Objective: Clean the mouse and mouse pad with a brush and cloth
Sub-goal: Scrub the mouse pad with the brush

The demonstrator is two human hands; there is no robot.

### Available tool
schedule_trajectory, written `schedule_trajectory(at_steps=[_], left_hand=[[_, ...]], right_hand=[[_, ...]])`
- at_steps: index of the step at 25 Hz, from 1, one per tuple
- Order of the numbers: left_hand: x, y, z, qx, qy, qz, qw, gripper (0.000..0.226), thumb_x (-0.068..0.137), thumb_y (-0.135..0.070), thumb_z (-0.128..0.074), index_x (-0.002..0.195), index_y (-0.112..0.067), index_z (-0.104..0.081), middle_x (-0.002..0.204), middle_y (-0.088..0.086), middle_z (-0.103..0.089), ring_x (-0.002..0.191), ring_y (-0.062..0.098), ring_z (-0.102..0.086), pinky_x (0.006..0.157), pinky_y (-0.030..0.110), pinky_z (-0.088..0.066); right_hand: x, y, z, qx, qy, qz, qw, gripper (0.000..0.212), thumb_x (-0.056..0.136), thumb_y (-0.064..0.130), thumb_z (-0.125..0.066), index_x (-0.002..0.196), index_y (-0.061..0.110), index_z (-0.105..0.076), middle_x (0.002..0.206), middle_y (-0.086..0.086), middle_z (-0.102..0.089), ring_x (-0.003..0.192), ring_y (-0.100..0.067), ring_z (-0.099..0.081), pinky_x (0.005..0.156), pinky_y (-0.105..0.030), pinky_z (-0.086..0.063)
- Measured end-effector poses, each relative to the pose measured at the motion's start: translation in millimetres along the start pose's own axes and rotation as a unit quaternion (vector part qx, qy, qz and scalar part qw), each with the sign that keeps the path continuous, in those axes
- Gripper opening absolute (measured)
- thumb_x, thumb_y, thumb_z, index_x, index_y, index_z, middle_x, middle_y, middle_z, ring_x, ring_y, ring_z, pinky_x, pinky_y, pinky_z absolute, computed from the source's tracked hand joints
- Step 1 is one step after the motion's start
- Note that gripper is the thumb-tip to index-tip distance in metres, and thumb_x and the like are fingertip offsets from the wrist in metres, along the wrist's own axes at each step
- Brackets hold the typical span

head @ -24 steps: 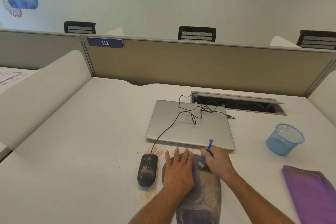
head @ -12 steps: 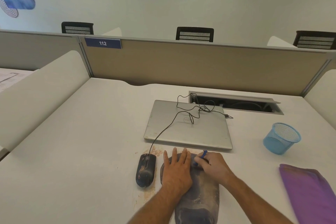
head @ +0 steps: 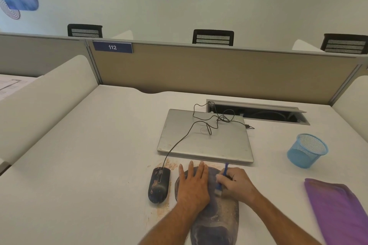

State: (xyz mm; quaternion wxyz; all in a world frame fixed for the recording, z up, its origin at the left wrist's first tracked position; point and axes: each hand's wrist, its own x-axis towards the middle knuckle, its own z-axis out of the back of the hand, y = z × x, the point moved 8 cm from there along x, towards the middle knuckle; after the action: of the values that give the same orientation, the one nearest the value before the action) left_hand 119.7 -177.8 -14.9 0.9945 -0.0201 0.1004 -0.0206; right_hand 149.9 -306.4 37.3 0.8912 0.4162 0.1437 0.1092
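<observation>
A dark oval mouse pad (head: 217,219), dusted with tan powder, lies at the desk's near edge. My left hand (head: 192,184) presses flat on its far left part with straight fingers. My right hand (head: 237,184) grips a small blue brush (head: 222,179), whose white bristle end touches the pad. A black corded mouse (head: 159,184), smeared with tan dust, sits just left of the pad. A folded purple cloth (head: 338,211) lies at the near right.
A closed silver laptop (head: 205,137) lies behind the pad with the mouse cord looped over it. A blue mesh cup (head: 306,150) stands at the right. An open cable hatch (head: 256,112) is set in the desk. Tan dust (head: 163,209) is scattered around the mouse.
My right hand has stroked the brush across the far end of the pad, first away, then back toward me. My left hand has stayed pressed on the pad.
</observation>
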Motion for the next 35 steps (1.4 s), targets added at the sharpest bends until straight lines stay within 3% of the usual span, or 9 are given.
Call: schedule_trajectory(at_steps=[4, 8, 12, 15, 18, 26, 28, 31, 35], left_hand=[[0, -3, -2, 0.012, -0.012, -0.006, 1.0, 0.075, 0.105, -0.043, -0.035, 0.159, -0.02, 0.012, 0.168, 0.005, 0.015, 0.151, 0.035, 0.02, 0.106, 0.062, 0.026], [0, -5, -3, 0.007, -0.016, -0.014, 1.0, 0.073, 0.105, -0.043, -0.035, 0.159, -0.024, 0.01, 0.167, 0.004, 0.016, 0.151, 0.036, 0.02, 0.109, 0.064, 0.023], [0, -5, -3, 0.009, -0.019, -0.016, 1.0, 0.073, 0.104, -0.041, -0.038, 0.159, -0.027, 0.008, 0.168, 0.003, 0.015, 0.151, 0.037, 0.019, 0.109, 0.066, 0.022], [1, -5, -5, 0.015, -0.012, -0.015, 1.0, 0.076, 0.102, -0.042, -0.041, 0.159, -0.028, 0.009, 0.167, 0.003, 0.016, 0.151, 0.037, 0.019, 0.109, 0.067, 0.021], [1, -5, -6, 0.015, -0.009, -0.014, 1.0, 0.077, 0.102, -0.043, -0.041, 0.158, -0.029, 0.009, 0.168, 0.003, 0.016, 0.151, 0.037, 0.019, 0.109, 0.067, 0.022], [2, -5, -6, 0.01, -0.008, -0.01, 1.0, 0.076, 0.102, -0.042, -0.042, 0.159, -0.03, 0.008, 0.168, 0.003, 0.016, 0.151, 0.037, 0.019, 0.109, 0.067, 0.022], [2, -6, -6, 0.007, -0.004, -0.008, 1.0, 0.076, 0.103, -0.042, -0.042, 0.159, -0.03, 0.008, 0.168, 0.002, 0.015, 0.151, 0.037, 0.019, 0.11, 0.068, 0.02], [2, -5, -6, 0.004, -0.002, -0.005, 1.0, 0.075, 0.103, -0.041, -0.042, 0.159, -0.031, 0.008, 0.168, 0.002, 0.016, 0.151, 0.037, 0.019, 0.11, 0.068, 0.02], [1, -6, -6, 0.004, 0.004, -0.008, 1.0, 0.077, 0.103, -0.042, -0.043, 0.158, -0.03, 0.009, 0.167, 0.002, 0.017, 0.151, 0.037, 0.019, 0.11, 0.067, 0.02]], right_hand=[[-2, -2, 33, 0.002, -0.113, 0.003, 0.994, 0.028, 0.089, 0.02, -0.066, 0.061, 0.018, -0.069, 0.057, 0.007, -0.067, 0.055, -0.003, -0.061, 0.054, -0.018, -0.046], [-4, -8, 23, -0.08, -0.05, -0.014, 0.995, 0.034, 0.092, 0.022, -0.057, 0.059, 0.021, -0.065, 0.065, 0.002, -0.068, 0.063, -0.01, -0.063, 0.061, -0.026, -0.048], [-4, -8, 31, -0.057, -0.096, -0.024, 0.993, 0.035, 0.091, 0.02, -0.058, 0.057, 0.017, -0.065, 0.06, 0.0, -0.066, 0.059, -0.009, -0.062, 0.055, -0.021, -0.045], [-3, -6, 21, -0.094, -0.048, -0.035, 0.994, 0.032, 0.092, 0.021, -0.056, 0.063, 0.013, -0.068, 0.066, -0.003, -0.068, 0.064, -0.013, -0.063, 0.059, -0.024, -0.046], [-2, -6, 26, -0.056, -0.085, -0.039, 0.994, 0.033, 0.093, 0.02, -0.055, 0.063, 0.012, -0.068, 0.064, -0.002, -0.068, 0.062, -0.012, -0.063, 0.056, -0.024, -0.046], [-4, -4, 24, -0.08, -0.084, -0.046, 0.992, 0.037, 0.095, 0.023, -0.054, 0.059, 0.018, -0.061, 0.06, 0.003, -0.063, 0.058, -0.008, -0.058, 0.05, -0.016, -0.039], [-4, -3, 17, -0.09, -0.055, -0.035, 0.994, 0.034, 0.094, 0.021, -0.054, 0.061, 0.017, -0.063, 0.062, 0.002, -0.065, 0.06, -0.009, -0.06, 0.055, -0.022, -0.044], [-5, -3, 21, -0.065, -0.091, -0.027, 0.993, 0.035, 0.095, 0.024, -0.054, 0.062, 0.018, -0.062, 0.061, 0.001, -0.064, 0.057, -0.009, -0.059, 0.053, -0.02, -0.044], [-4, -4, 12, -0.082, -0.046, -0.027, 0.995, 0.033, 0.093, 0.021, -0.055, 0.063, 0.015, -0.065, 0.064, -0.001, -0.066, 0.062, -0.013, -0.062, 0.061, -0.029, -0.05]])
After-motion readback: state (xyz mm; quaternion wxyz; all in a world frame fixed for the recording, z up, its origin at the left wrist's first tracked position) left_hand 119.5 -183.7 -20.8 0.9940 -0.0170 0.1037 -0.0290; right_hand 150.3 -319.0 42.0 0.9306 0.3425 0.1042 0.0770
